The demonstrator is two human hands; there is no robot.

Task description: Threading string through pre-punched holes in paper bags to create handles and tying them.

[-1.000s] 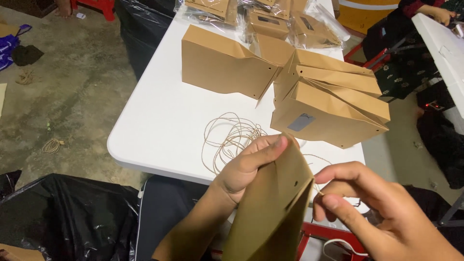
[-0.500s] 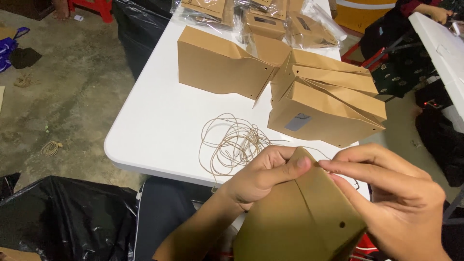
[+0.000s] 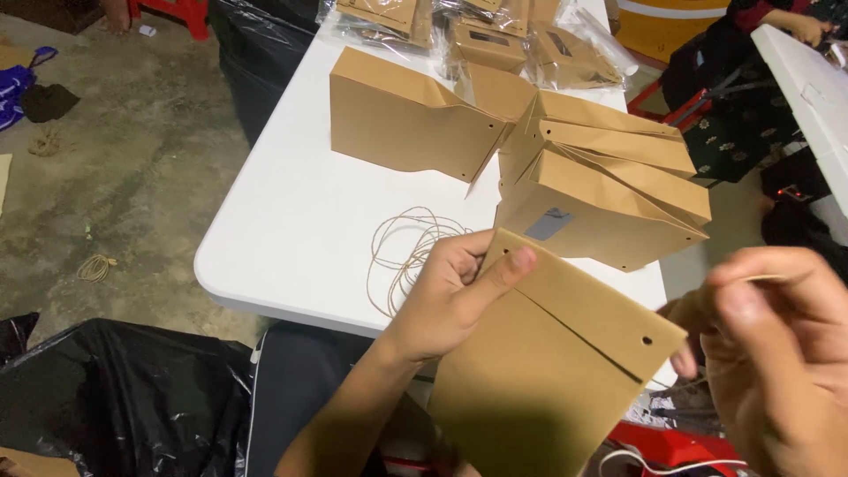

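Note:
My left hand (image 3: 450, 296) grips the top left corner of a flat brown paper bag (image 3: 539, 371), thumb pressed beside a punched hole. A second hole sits at the bag's right corner. My right hand (image 3: 768, 353), blurred at the right edge, pinches a thin tan string (image 3: 767, 279) that trails down toward the bag. A loose coil of the same string (image 3: 408, 252) lies on the white table (image 3: 300, 238) just beyond my left hand.
Several brown paper bags (image 3: 601, 199) stand and lean on the table behind the coil, one (image 3: 406, 119) standing farther back. Plastic-wrapped bag packs (image 3: 495, 35) sit at the far end. A black plastic sack (image 3: 124, 397) lies at lower left. Another person (image 3: 777, 26) sits top right.
The bag has turned flat toward me, showing both punched holes. My right hand has left the bag's top edge and pulled away to the right with the string.

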